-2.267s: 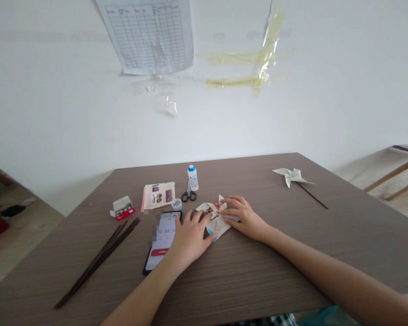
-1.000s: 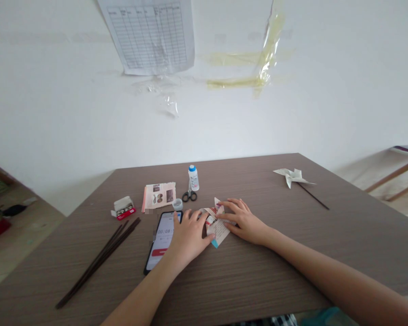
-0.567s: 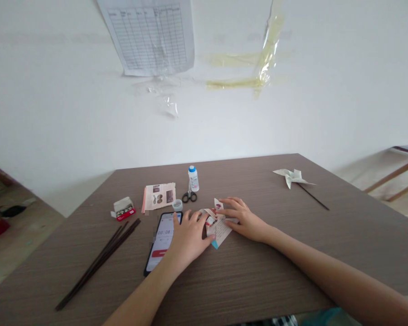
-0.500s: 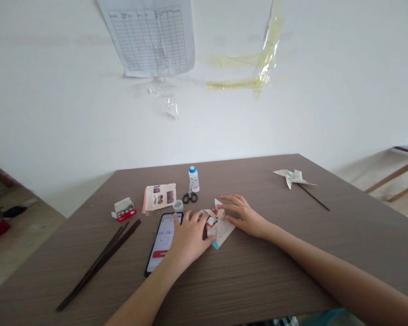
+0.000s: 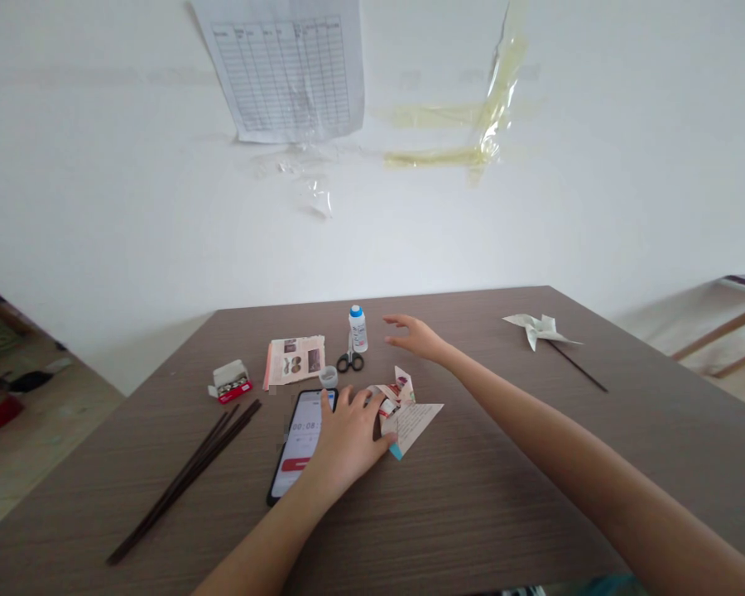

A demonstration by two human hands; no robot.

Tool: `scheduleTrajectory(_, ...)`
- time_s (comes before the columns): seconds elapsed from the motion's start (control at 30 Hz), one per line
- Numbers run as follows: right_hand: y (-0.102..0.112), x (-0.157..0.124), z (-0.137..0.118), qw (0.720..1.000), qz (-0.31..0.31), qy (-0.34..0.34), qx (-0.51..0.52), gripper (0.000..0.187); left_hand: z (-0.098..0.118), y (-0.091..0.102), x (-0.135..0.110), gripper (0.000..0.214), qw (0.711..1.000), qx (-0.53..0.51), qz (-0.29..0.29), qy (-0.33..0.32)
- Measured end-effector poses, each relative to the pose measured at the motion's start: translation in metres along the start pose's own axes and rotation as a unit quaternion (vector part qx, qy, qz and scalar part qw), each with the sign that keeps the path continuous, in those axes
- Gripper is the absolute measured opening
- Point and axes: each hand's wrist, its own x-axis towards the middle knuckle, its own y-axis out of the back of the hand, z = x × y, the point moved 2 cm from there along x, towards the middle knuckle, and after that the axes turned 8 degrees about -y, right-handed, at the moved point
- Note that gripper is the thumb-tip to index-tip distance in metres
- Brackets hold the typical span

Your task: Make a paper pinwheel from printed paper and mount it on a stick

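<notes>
We held our left hand (image 5: 348, 439) spread on the folded printed paper (image 5: 406, 422), fingertips pressing its near edge, on the table (image 5: 472, 497). Our right hand (image 5: 413, 337), open and empty, had lifted off the paper and hung beyond it. The paper's points were folded but not yet mounted; dark sticks (image 5: 186, 480) lay left of the left hand, and a paper pinwheel (image 5: 539, 328) on its stick lay right of the right hand.

Paper pinwheel (image 5: 537, 329) on dark stick at far right of wood-grain table (image 5: 472, 505); loose dark sticks (image 5: 186, 480), small red-and-white box (image 5: 229, 382) left; ruled chart (image 5: 282, 70) taped on wall above.
</notes>
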Motion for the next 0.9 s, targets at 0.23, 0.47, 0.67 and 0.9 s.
scheduleTrajectory(0.23, -0.048, 0.026, -0.017, 0.998, 0.002, -0.036, 0.052, 0.069, -0.004, -0.002, -0.002, 0.073, 1.0, -0.002, 0.01, -0.006)
scheduleTrajectory(0.47, -0.078, 0.037, -0.024, 0.994, 0.022, -0.066, 0.079, 0.056, -0.007, -0.001, -0.004, 0.075, 1.0, -0.007, 0.016, -0.004)
scheduleTrajectory(0.67, -0.087, 0.036, -0.027, 0.993, 0.034, -0.07, 0.092, 0.036, -0.009, 0.003, -0.007, 0.072, 1.0, -0.004, 0.014, -0.001)
scheduleTrajectory(0.9, -0.071, 0.023, -0.024, 0.99, 0.03, -0.061, 0.119, 0.032, -0.011, 0.003, -0.007, 0.071, 1.0, -0.003, -0.004, -0.003)
